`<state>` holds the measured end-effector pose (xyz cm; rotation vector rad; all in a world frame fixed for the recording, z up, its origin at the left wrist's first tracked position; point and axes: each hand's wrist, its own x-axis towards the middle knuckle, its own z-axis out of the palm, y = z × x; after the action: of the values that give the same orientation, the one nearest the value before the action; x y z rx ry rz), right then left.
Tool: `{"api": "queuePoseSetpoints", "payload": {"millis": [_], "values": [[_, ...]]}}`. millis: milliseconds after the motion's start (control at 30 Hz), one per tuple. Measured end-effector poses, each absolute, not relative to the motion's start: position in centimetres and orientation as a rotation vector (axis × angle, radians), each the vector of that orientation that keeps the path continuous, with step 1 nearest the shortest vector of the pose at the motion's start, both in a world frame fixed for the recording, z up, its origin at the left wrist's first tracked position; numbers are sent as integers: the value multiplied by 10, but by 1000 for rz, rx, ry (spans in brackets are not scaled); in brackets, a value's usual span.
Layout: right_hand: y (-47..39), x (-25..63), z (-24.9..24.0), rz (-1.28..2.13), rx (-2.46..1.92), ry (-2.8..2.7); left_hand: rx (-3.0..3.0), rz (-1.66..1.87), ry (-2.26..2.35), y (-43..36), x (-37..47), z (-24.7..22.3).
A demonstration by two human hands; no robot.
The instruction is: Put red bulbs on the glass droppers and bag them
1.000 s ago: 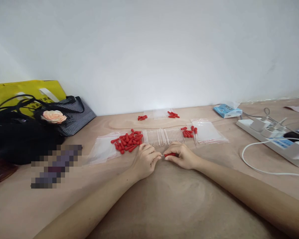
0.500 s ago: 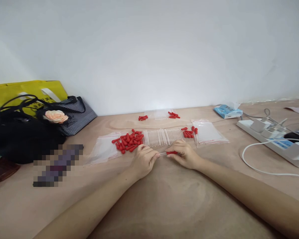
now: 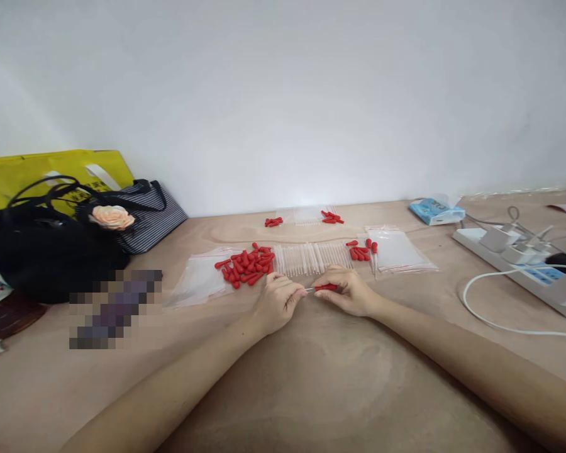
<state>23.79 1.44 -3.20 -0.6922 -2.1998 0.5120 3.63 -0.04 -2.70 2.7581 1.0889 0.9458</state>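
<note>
Between my two hands lies a thin clear tube (image 3: 310,290). My left hand (image 3: 279,303) pinches one end of it. My right hand (image 3: 348,291) holds a red rubber bulb (image 3: 326,287) at the tube's other end; the fingers hide how far they join. Just beyond my hands is a row of clear tubes (image 3: 311,258). A pile of red bulbs (image 3: 246,267) lies left of the row, and a smaller group of bulbs (image 3: 360,253) lies to its right. Two tubes with red bulbs (image 3: 374,249) rest beside that group.
Clear plastic bags lie at left (image 3: 200,277) and right (image 3: 399,250). More bulbs (image 3: 332,218) sit near the wall. Handbags (image 3: 42,251) and a pixelated object (image 3: 117,309) are at left. A tissue pack (image 3: 436,211) and power strip (image 3: 523,267) are at right.
The whole view has shifted slightly to the left, so things appear a little further right. Less of the tube shows between my hands, which are slightly closer together.
</note>
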Motion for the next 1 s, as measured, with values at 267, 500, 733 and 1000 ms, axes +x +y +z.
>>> {"api": "queuePoseSetpoints", "payload": {"millis": [267,500,733,1000], "values": [[17,246,-34,675,-821,-2025,2683,923,1155,1,34,-24],[17,250,-34,331,-819,-2141,2760,930,1181,2,29,-28],[16,246,-39,333,-712,-2202,2776,935,1167,1,31,-27],[15,235,-39,1040,-892,-1651,2642,901,1240,1,35,-21]]}}
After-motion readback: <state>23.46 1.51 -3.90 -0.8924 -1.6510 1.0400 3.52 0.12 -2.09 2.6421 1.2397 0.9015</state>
